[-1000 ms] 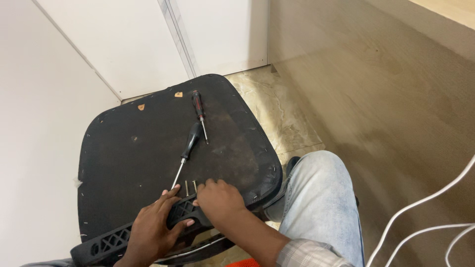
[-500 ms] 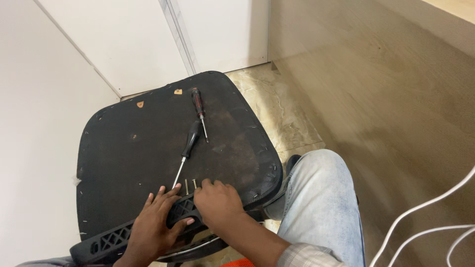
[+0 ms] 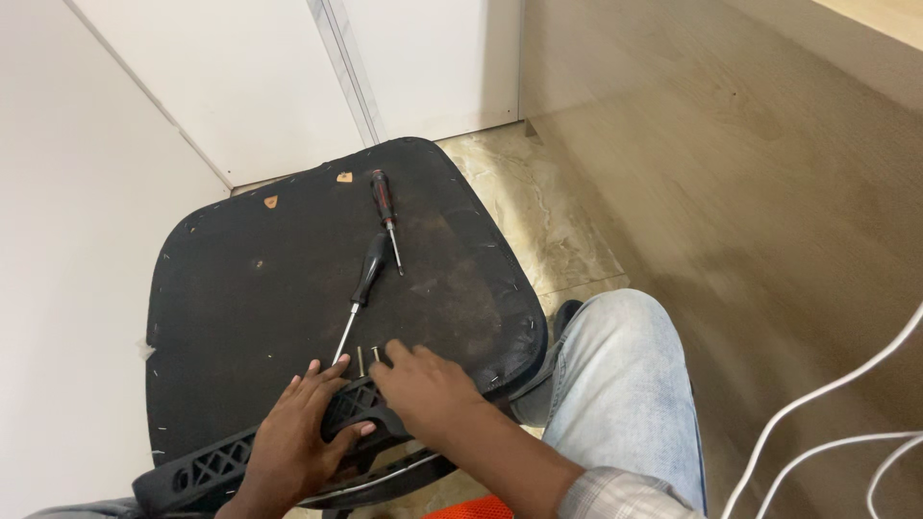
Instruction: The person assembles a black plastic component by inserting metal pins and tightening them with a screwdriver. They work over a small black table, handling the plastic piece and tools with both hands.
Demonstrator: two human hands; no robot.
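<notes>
Upturned black seat base (image 3: 260,317), two screwdrivers (image 3: 368,274) lying on it. Black lattice armrest bracket (image 3: 240,457) lay at the near edge. Left hand (image 3: 293,442) stayed spread flat, pressing the bracket. Right hand (image 3: 423,389) had crept leftward since a second before, fingertips loosely curled, now touching two loose screws (image 3: 367,358); whether pinched, unclear.

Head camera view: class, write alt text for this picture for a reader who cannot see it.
Two bare hands rest on a black latticed plastic armrest lying along the near edge of an upturned dark seat base: left hand, right hand beside two small bolts. Two screwdrivers, one black-handled and one red-and-black, lie farther up.
</notes>
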